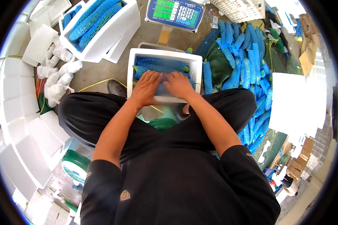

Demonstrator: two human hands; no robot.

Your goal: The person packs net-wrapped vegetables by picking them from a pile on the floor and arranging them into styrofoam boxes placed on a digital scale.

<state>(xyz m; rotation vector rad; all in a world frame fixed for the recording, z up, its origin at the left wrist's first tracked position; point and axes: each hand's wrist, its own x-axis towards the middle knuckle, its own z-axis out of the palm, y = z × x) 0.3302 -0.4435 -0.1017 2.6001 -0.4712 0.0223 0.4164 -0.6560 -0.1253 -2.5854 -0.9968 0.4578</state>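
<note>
Fingers [153,76] of left hand [145,89], right hand [181,87] blurred, can't tell grip; blue-netted produce [146,63] partly hidden beneath in white box [198,75].

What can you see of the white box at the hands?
The white box looks like foam: rectangular, thick-walled, open-topped. It stands upright, nearer than the scale display. Blue-netted produce lies inside. The left hand and right hand reach over its near side; blur hides exact contact. Its underside is hidden.

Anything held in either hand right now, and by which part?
Can't tell: left hand and right hand are over the blue-netted vegetables in the white box; motion blur hides any grip.
</note>
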